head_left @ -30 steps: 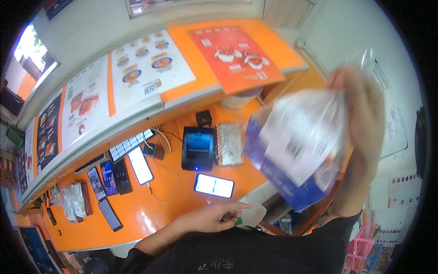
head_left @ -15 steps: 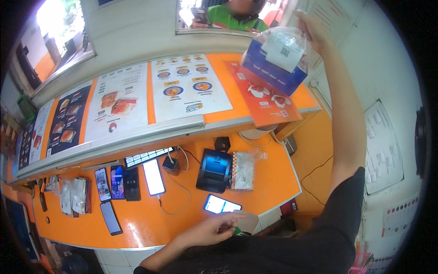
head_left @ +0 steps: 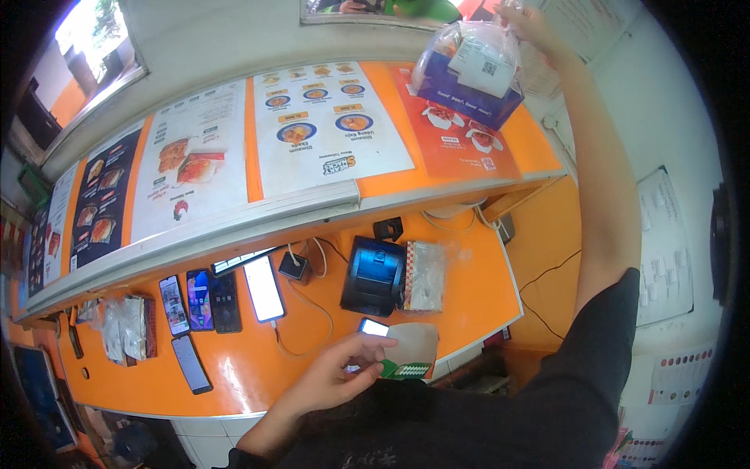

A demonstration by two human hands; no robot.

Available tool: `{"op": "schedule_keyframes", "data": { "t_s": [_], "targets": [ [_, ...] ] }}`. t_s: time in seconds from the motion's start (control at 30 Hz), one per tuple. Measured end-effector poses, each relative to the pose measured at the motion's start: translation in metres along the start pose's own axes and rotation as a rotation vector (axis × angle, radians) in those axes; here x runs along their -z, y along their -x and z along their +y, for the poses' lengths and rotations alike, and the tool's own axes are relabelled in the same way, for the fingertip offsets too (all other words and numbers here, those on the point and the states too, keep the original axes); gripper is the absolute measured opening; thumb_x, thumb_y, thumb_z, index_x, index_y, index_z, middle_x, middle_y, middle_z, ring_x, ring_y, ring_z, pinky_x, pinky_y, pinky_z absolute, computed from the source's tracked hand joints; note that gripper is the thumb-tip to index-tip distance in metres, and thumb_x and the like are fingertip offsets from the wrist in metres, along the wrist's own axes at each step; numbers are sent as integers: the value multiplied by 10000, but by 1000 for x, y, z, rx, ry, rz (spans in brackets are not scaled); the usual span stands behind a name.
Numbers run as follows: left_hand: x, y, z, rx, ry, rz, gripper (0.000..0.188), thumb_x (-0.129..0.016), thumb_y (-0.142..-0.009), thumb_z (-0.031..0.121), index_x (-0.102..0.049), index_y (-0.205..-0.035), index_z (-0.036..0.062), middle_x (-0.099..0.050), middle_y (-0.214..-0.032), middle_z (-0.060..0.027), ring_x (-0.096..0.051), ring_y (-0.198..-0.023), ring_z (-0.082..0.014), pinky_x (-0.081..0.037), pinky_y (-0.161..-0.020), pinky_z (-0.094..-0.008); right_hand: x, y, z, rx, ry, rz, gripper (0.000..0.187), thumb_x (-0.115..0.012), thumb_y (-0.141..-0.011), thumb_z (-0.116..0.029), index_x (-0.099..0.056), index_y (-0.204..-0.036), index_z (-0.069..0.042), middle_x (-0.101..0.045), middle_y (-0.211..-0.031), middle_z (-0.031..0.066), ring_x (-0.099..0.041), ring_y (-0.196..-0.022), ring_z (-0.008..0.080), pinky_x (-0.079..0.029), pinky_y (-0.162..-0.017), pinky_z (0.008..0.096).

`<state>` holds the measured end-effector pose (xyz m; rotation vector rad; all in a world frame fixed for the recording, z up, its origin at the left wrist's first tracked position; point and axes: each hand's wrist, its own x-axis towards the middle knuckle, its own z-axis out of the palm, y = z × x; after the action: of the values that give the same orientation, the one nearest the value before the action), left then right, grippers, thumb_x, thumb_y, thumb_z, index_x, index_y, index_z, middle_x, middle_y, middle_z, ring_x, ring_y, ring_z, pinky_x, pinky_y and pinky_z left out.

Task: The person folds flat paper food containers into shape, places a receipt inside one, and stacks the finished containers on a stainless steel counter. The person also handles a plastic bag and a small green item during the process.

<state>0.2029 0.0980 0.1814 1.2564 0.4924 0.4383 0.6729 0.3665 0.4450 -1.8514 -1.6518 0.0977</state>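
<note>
My right hand [head_left: 527, 23] is raised at the upper right, its fingers closed on the gathered top of a clear plastic bag [head_left: 461, 43]. Inside the bag is a blue box [head_left: 469, 103], with a white printed slip [head_left: 483, 62] in front of it. The bag is over the orange-red menu sheet [head_left: 461, 148] at the counter's right end. My left hand [head_left: 344, 371] is near the table's front edge with thumb and forefinger apart. Past it lie a lit phone [head_left: 373, 327], partly covered, and a grey and green carton-like piece [head_left: 414, 348].
Menu sheets [head_left: 328, 141] cover the raised counter ledge. On the orange table [head_left: 234, 367] below are several phones [head_left: 266, 289], a black boxy device [head_left: 371, 273], a plastic-wrapped pack [head_left: 426, 277], a charger [head_left: 294, 267] with cables and bagged packs [head_left: 129, 328]. Someone in green [head_left: 426, 9] is beyond the window.
The view has shifted, so the table and ledge appear slightly differently placed. The bag now appears higher, still in my right hand. My left hand's thumb and forefinger look wider apart.
</note>
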Motion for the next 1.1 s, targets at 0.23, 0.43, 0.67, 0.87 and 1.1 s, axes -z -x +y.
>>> {"op": "schedule_keyframes", "data": {
  "t_s": [0.23,0.43,0.67,0.87,1.1],
  "targets": [
    [14,8,32,-99,-30,253,356,-663,-874,-54,-560,-1206,21,-614,-992,-36,-650,-929,-115,-567,-849,-287,8,65,-38,101,122,219,499,-668,-936,-374,-573,-1330,-82,-646,-1135,93,-598,-1044,187,-485,-913,336],
    [13,2,37,-329,109,475,300,-603,-914,-95,-516,-1174,26,-599,-1019,-49,-636,-940,-87,-511,-782,-210,-50,240,-91,444,-327,-136,347,-682,-910,-362,-637,-1077,-62,-646,-1077,78,-621,-1055,192,-485,-918,363],
    [-10,-10,11,-421,183,558,269,-591,-919,-110,-501,-1122,41,-556,-1063,-77,-601,-981,-109,-485,-807,-225,-167,390,-122,442,-341,-173,501,-821,-766,-128,-610,-1215,-59,-629,-1182,113,-603,-1115,283,-462,-961,409],
    [-22,-7,-14,-410,-71,463,234,-622,-907,-101,-529,-1082,22,-564,-1083,-101,-608,-983,-134,-513,-850,-254,-185,427,-90,34,-613,-212,315,-749,-868,-189,-628,-1130,-62,-583,-1228,165,-572,-1157,339,-445,-981,427],
    [-26,0,-31,-244,-114,441,215,-631,-916,-77,-513,-1065,22,-585,-1039,-75,-632,-961,-133,-538,-843,-274,-202,452,-83,29,-711,-336,157,-746,-864,-143,-645,-952,-62,-574,-1169,143,-569,-1096,306,-457,-945,399]
  ]
}}
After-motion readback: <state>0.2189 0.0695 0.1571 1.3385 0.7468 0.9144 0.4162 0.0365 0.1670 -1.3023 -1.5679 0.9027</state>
